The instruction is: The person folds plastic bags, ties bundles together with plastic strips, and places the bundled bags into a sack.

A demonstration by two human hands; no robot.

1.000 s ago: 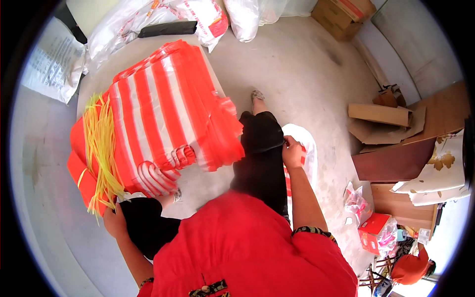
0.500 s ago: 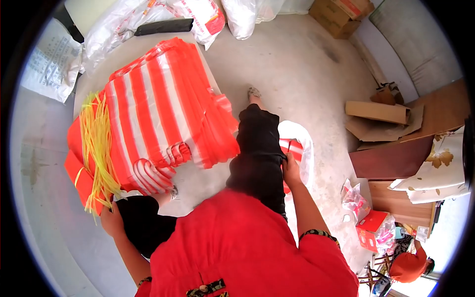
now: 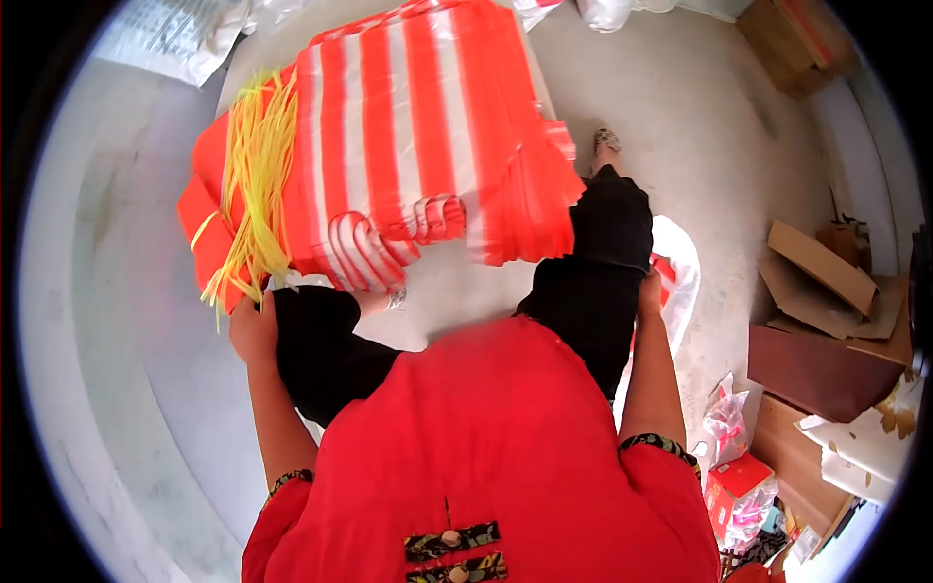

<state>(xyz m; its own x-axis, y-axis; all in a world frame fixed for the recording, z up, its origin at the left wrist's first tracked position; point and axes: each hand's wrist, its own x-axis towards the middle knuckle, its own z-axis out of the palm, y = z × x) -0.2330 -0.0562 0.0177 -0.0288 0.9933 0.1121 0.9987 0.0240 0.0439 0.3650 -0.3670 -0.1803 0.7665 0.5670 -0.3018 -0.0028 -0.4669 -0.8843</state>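
Leftmost, red plastic juts out on the table, and a loose bunch of yellow strips lies draped over it, their lower ends trailing past its near edge. These strips could slip down or tangle, since no band shows around them and the ends spread unevenly. Just below those ends is the left hand, beside the left knee; its fingers look bent in, but whether they pinch a strip or only rest near the tips I cannot tell. If they do have some, a pull could drag the rest of the bunch along. Next comes the striped stack, spread flat across the middle of the table, with curled folds along its near edge. Those folds could catch on the knee or a sleeve, and the layers could then skew, because nothing visible weighs them down. At its right corner the stack comes close to the right knee, so a lift of that leg could nudge the sheets out of line. Beyond, the right hand hangs beside the knee next to a white bag with red showing inside; its fingertips are mostly hidden, so their spread and hold cannot be told, and a blind reach there could snag the bag's rim.
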